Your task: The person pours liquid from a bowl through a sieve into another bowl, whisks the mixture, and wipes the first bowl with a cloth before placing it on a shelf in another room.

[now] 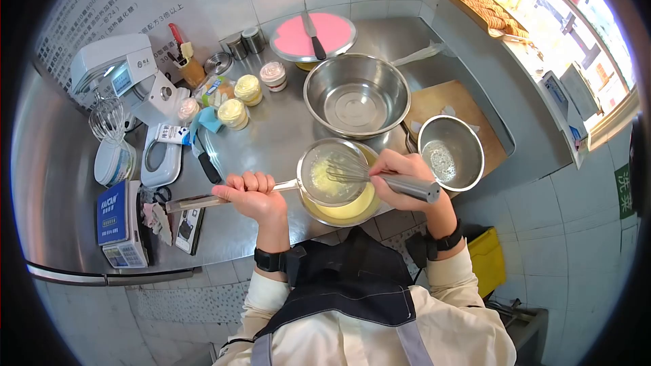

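Observation:
My left hand (252, 194) is wrapped round the long handle of a fine-mesh sieve (314, 183). The sieve's round mesh lies over a metal bowl (369, 213) that holds a smooth yellow liquid. My right hand (400, 175) grips the thick metal handle of a balloon whisk (347, 169). Its wires reach into the sieve, where pale yellow, frothy bits sit on the mesh. Just beyond them stands a large steel bowl (357, 95) with nothing in it. Right of my right hand is a smaller steel bowl (451, 153) with whitish residue inside.
A pink-topped turntable (314, 36) with a spatula (312, 37) lying across it stands at the back. Cream-topped cups (248, 89) are grouped left of centre. Farther left are a stand mixer (129, 74), a white tub (114, 163) and a blue box (116, 217). A pastry tray (475, 3) rests on the right ledge.

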Action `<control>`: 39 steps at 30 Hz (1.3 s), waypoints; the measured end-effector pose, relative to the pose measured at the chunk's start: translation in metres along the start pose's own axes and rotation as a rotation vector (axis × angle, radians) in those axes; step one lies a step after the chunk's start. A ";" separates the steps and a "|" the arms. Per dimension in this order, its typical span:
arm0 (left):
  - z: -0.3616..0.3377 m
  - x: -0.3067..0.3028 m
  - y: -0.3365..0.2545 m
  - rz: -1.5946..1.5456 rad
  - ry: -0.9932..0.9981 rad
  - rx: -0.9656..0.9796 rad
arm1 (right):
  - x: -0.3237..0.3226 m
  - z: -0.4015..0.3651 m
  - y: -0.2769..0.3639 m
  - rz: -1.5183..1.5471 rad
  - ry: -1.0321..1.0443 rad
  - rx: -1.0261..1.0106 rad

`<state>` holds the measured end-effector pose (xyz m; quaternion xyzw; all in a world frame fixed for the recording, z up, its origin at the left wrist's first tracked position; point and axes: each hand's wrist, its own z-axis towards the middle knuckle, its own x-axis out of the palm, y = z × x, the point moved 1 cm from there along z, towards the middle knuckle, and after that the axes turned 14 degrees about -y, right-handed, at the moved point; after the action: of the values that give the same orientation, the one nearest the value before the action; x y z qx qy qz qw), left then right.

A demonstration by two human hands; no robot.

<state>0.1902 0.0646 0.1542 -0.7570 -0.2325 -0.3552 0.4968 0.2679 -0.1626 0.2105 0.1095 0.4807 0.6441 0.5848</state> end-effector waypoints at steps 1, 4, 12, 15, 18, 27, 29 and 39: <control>-0.001 0.000 0.000 0.007 -0.012 -0.002 | -0.002 -0.002 0.001 -0.064 0.019 -0.011; -0.008 0.001 0.004 0.047 -0.016 0.006 | 0.002 -0.003 0.003 0.021 0.086 0.014; -0.010 0.002 0.006 0.075 0.077 0.107 | 0.026 -0.001 -0.010 0.143 0.029 -0.013; -0.012 0.002 0.007 0.077 0.102 0.122 | 0.023 0.003 -0.006 -0.041 0.039 -0.158; -0.011 0.004 0.006 0.089 0.089 0.155 | 0.018 0.008 -0.003 -0.187 0.126 -0.224; -0.014 0.000 0.009 0.111 0.167 0.180 | 0.021 0.012 -0.006 0.076 0.215 -0.050; -0.015 0.001 0.009 0.124 0.211 0.202 | 0.022 0.011 -0.009 0.100 0.260 0.050; -0.019 0.010 0.002 0.194 0.248 0.311 | 0.030 0.004 -0.015 0.144 0.103 0.095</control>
<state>0.1920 0.0463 0.1654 -0.6406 -0.1474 -0.3559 0.6642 0.2714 -0.1366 0.1889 0.1382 0.5308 0.6659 0.5058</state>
